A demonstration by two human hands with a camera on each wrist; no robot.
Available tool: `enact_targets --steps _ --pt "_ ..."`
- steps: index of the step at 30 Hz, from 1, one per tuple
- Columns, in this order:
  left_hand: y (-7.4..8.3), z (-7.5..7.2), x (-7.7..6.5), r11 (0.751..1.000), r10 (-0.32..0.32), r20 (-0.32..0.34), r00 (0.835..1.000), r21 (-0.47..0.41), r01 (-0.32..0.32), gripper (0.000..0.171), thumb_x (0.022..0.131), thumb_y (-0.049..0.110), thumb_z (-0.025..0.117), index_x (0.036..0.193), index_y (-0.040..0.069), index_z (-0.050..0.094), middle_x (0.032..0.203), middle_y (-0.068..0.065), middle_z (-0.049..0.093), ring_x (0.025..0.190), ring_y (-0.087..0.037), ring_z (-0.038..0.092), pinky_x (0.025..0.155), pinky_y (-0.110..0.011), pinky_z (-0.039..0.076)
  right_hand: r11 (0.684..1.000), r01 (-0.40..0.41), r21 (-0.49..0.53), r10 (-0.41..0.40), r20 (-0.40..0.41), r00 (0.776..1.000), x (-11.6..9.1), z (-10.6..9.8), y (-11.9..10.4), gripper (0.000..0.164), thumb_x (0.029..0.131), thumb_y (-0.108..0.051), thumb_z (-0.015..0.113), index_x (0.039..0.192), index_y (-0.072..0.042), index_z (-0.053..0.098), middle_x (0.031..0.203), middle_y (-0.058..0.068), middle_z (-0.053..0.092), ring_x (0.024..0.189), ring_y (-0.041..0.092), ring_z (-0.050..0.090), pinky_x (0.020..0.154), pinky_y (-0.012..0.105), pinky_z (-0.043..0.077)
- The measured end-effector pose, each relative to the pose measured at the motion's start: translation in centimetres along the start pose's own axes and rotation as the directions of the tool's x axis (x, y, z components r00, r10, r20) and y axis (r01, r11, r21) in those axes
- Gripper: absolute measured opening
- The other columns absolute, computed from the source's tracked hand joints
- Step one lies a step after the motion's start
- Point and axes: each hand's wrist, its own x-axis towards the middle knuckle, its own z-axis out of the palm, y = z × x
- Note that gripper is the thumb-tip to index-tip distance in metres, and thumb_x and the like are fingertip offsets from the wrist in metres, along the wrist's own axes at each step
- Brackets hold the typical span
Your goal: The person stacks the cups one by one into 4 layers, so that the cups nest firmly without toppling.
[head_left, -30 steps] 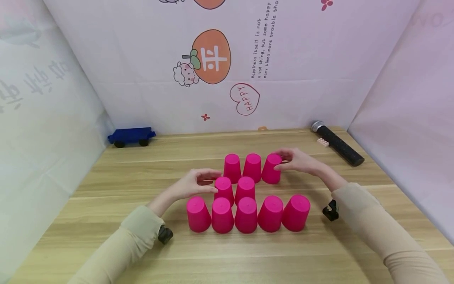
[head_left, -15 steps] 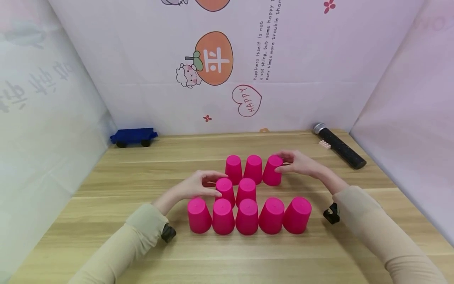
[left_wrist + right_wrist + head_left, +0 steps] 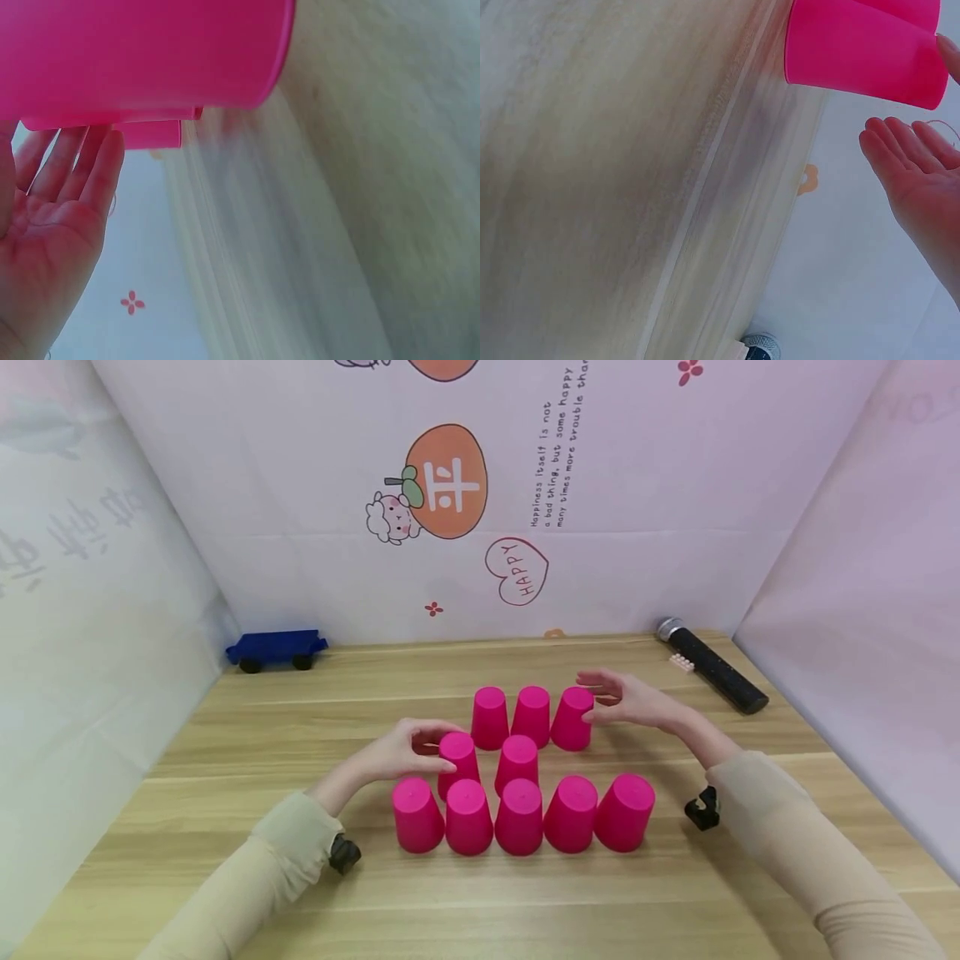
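Observation:
Several pink cups stand upside down in three rows. My left hand point(image 3: 397, 752) holds the left cup point(image 3: 458, 758) of the two in the middle row, thumb at its front and fingers behind. The other middle cup point(image 3: 517, 764) stands apart to its right. At the right end of the back row, my right hand point(image 3: 626, 697) is beside a cup point(image 3: 573, 718). In the right wrist view the fingers point(image 3: 911, 146) are straight and clear of that cup, while the thumb point(image 3: 950, 54) is right at its edge.
Several pink cups form the front row point(image 3: 520, 818), and two more point(image 3: 490, 718) stand in the back row. A blue toy wagon point(image 3: 276, 649) is at the back left. A black microphone point(image 3: 712, 667) and a small pink block point(image 3: 682, 662) lie at the back right.
My left hand has shifted the left middle cup leftward, widening the gap to its neighbour. The right hand's fingers have lifted away from the back-row cup.

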Motion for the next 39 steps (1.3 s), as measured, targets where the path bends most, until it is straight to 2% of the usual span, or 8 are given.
enact_targets --steps 6,10,15,19,23,27,31,39 --pt "-0.6 -1.1 -0.8 1.000 -0.019 -0.128 0.992 -0.019 0.017 0.050 0.079 0.017 0.076 0.125 0.006 0.058 0.114 -0.012 0.065 0.105 -0.020 0.062 0.089 -0.029 0.054 0.999 0.004 -0.038 -0.006 -0.043 0.999 -1.2 -0.5 -0.2 0.068 0.086 -0.009 0.067 0.141 0.007 0.031 0.143 0.028 0.038 0.132 0.044 0.037 0.109 0.053 0.032" --pt "-1.3 -1.7 -0.2 0.999 -0.039 -0.253 0.967 -0.020 0.035 0.049 0.080 0.015 0.075 0.124 0.003 0.058 0.115 -0.016 0.065 0.107 -0.025 0.062 0.091 -0.033 0.054 0.997 -0.021 -0.074 0.015 -0.088 0.996 -2.5 -0.9 -0.4 0.062 0.089 -0.012 0.063 0.141 0.006 0.033 0.143 0.027 0.040 0.133 0.042 0.038 0.107 0.050 0.035" --pt "-1.7 -1.9 0.9 0.994 -0.100 -0.343 0.934 0.007 0.109 0.051 0.080 0.022 0.075 0.125 0.006 0.057 0.119 -0.013 0.063 0.112 -0.027 0.060 0.090 -0.033 0.054 0.995 -0.059 -0.081 0.050 -0.111 0.993 -4.9 -1.0 -0.9 0.058 0.094 -0.018 0.058 0.139 0.007 0.034 0.142 0.027 0.040 0.133 0.041 0.037 0.098 0.026 0.048" --pt "-1.7 -1.9 1.7 0.993 -0.107 -0.368 0.924 0.003 0.116 0.051 0.080 0.024 0.075 0.125 0.008 0.057 0.120 -0.012 0.062 0.112 -0.028 0.060 0.091 -0.036 0.054 0.990 -0.074 -0.117 0.059 -0.128 0.990 -6.9 -0.8 -1.4 0.054 0.095 -0.021 0.055 0.138 0.007 0.036 0.140 0.028 0.043 0.131 0.042 0.039 0.088 0.005 0.042" --pt "-1.9 -1.9 2.2 0.994 -0.110 -0.375 0.920 -0.015 0.112 0.051 0.081 0.021 0.075 0.126 0.007 0.056 0.121 -0.014 0.062 0.111 -0.029 0.060 0.090 -0.037 0.054 0.983 -0.094 -0.157 0.072 -0.139 0.988 -8.6 -0.4 -2.0 0.051 0.096 -0.022 0.053 0.137 0.005 0.039 0.138 0.025 0.046 0.128 0.037 0.044 0.087 0.005 0.041" --pt "-2.1 -1.7 2.4 0.991 -0.130 -0.380 0.916 -0.021 0.132 0.052 0.080 0.020 0.075 0.127 0.006 0.055 0.121 -0.015 0.061 0.111 -0.030 0.060 0.089 -0.036 0.055 0.981 -0.088 -0.172 0.068 -0.121 0.990 -10.4 0.1 -2.6 0.048 0.097 -0.021 0.053 0.135 0.005 0.042 0.136 0.025 0.049 0.119 0.003 0.052 0.087 0.006 0.043" --pt "-2.3 -1.5 2.8 0.990 -0.137 -0.384 0.913 -0.016 0.142 0.051 0.081 0.020 0.075 0.126 0.006 0.055 0.121 -0.014 0.061 0.112 -0.029 0.060 0.089 -0.035 0.055 0.990 -0.030 -0.137 0.025 -0.041 0.999 -12.4 0.7 -3.0 0.052 0.093 -0.014 0.059 0.136 0.008 0.039 0.135 0.030 0.046 0.112 -0.021 0.040 0.090 0.003 0.039" --pt "-2.2 -1.6 3.4 0.992 -0.123 -0.385 0.915 -0.015 0.128 0.051 0.081 0.017 0.074 0.125 0.003 0.055 0.122 -0.016 0.061 0.114 -0.030 0.059 0.094 -0.037 0.052 0.997 0.029 -0.073 -0.029 0.004 1.000 -14.0 3.0 -3.4 0.064 0.082 -0.007 0.071 0.135 0.010 0.039 0.133 0.034 0.045 0.114 -0.020 0.041 0.092 0.002 0.039"
